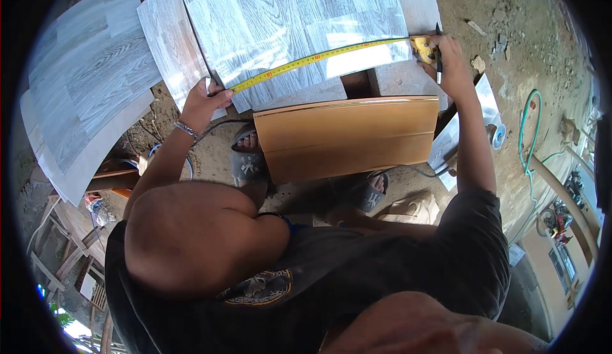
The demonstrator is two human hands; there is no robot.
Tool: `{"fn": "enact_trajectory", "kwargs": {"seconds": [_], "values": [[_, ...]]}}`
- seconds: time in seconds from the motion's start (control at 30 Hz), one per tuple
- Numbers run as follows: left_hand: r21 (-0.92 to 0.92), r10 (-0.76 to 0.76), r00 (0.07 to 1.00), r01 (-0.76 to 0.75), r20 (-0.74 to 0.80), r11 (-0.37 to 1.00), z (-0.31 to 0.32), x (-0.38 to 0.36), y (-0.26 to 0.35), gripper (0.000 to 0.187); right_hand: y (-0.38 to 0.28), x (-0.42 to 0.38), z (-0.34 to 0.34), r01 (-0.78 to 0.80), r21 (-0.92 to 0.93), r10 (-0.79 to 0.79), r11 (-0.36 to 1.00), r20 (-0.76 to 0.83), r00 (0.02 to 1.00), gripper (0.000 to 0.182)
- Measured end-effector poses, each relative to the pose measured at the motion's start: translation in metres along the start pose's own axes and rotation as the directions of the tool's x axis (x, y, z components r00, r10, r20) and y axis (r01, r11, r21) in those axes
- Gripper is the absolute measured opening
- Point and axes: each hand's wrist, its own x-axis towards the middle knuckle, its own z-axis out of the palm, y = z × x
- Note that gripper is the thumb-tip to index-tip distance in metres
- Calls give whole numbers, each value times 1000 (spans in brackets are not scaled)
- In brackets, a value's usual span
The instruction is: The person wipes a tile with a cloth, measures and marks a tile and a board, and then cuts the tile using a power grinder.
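Note:
A yellow tape measure (pixel 319 57) is drawn out across a glossy grey wood-grain sheet (pixel 274 3), near the sheet's front edge. My left hand (pixel 203 104) is closed on the blade's free end at the sheet's left corner, thumb against the tape. At the right edge, my right hand (pixel 451 64) grips the yellow tape case. A black pen (pixel 438 60) sticks up between the fingers of that same hand. In front of the sheet stands a brown panel (pixel 347 137), set between my sandalled feet.
More wood-grain sheets (pixel 95 67) lie to the left. On the right are a blue-rimmed roll (pixel 498 136), a pale offcut (pixel 488 102) and a green hose (pixel 523 143) on the dirt ground. Wooden scraps (pixel 64 252) are piled at lower left.

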Motion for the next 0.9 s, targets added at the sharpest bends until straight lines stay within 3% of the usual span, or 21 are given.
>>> {"fn": "enact_trajectory", "kwargs": {"seconds": [0.1, 0.33, 0.53, 0.6, 0.9], "values": [[15, 15, 999, -14, -33, 1000, -3, -3, 2, 31, -15, 9, -19, -35, 46, 32, 998, 62, 998, 47], [-87, 91, 986, -104, -140, 991, -39, 21, 24, 31, -35, 56, -41, 77, 108, -80, 991, 21, 997, 49], [21, 63, 992, -61, -108, 998, -11, 21, 14, 34, -15, 44, -27, 30, 88, -35, 996, 56, 998, 49], [-12, 110, 986, -112, -128, 994, -13, 20, 10, 35, -23, 39, -17, 80, 46, -79, 996, -28, 997, 47], [-54, 72, 987, -81, -144, 995, -16, 25, 16, 38, -77, 44, 70, 206, 45, -186, 978, -276, 943, 49]]}}
